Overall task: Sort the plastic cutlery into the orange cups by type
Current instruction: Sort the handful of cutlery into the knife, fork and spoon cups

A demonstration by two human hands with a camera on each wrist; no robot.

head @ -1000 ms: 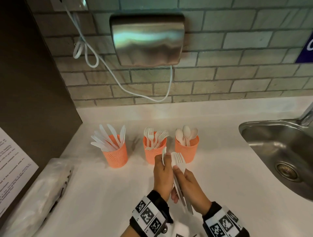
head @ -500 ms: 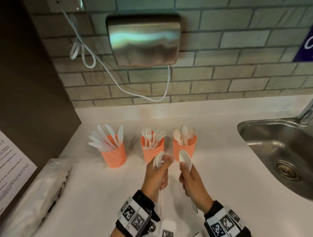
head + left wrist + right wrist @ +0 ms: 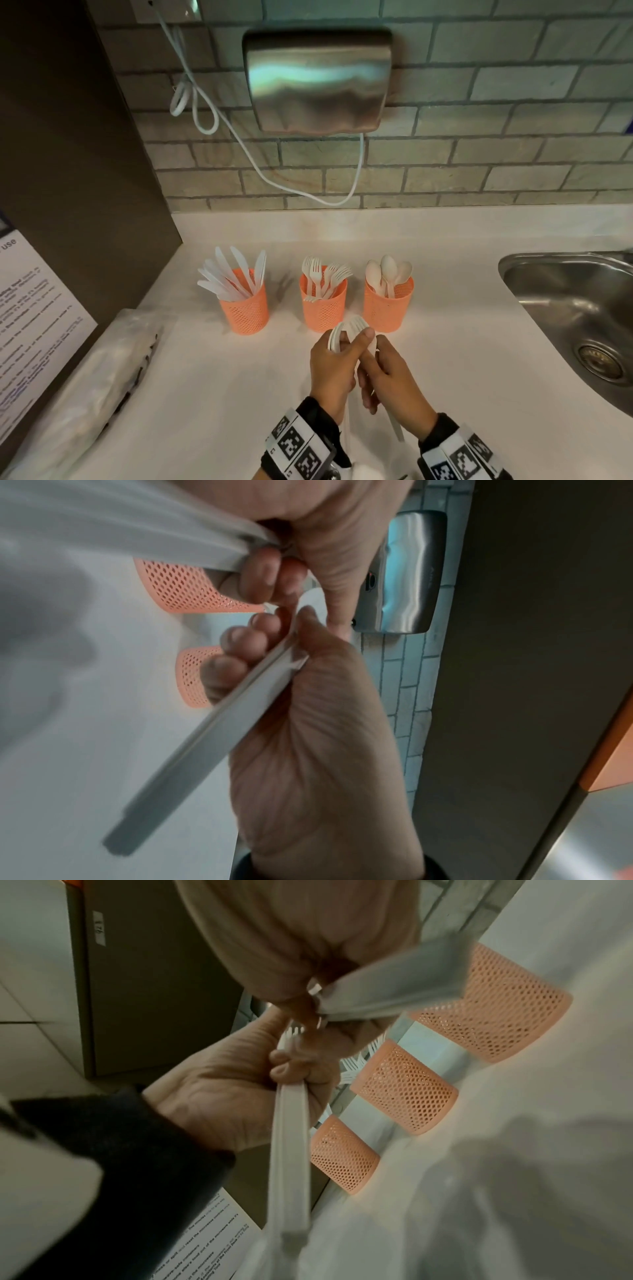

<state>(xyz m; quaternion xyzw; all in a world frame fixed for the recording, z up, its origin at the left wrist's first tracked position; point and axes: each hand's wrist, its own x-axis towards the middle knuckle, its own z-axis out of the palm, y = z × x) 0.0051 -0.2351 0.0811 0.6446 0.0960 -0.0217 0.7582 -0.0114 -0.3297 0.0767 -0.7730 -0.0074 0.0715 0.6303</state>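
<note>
Three orange mesh cups stand in a row on the white counter (image 3: 462, 342): knives in the left cup (image 3: 245, 310), forks in the middle cup (image 3: 323, 308), spoons in the right cup (image 3: 388, 306). Just in front of the middle and right cups, my left hand (image 3: 337, 359) grips a bundle of white cutlery (image 3: 344, 332), with fork tines and spoon edges sticking up. My right hand (image 3: 387, 373) presses against it and grips white handles (image 3: 395, 428) that point down. In the wrist views, the left hand (image 3: 308, 723) and the right hand (image 3: 291, 934) each hold flat white handles (image 3: 291, 1150).
A steel sink (image 3: 575, 308) is set into the counter at the right. A hand dryer (image 3: 318, 78) with a hanging white cord (image 3: 274, 178) is on the brick wall. A clear plastic bag (image 3: 96, 387) and a printed notice (image 3: 34, 308) lie at the left.
Half a second ago my hands were apart, the right one holding up a single spoon. Now they have come together again in front of the cups.
</note>
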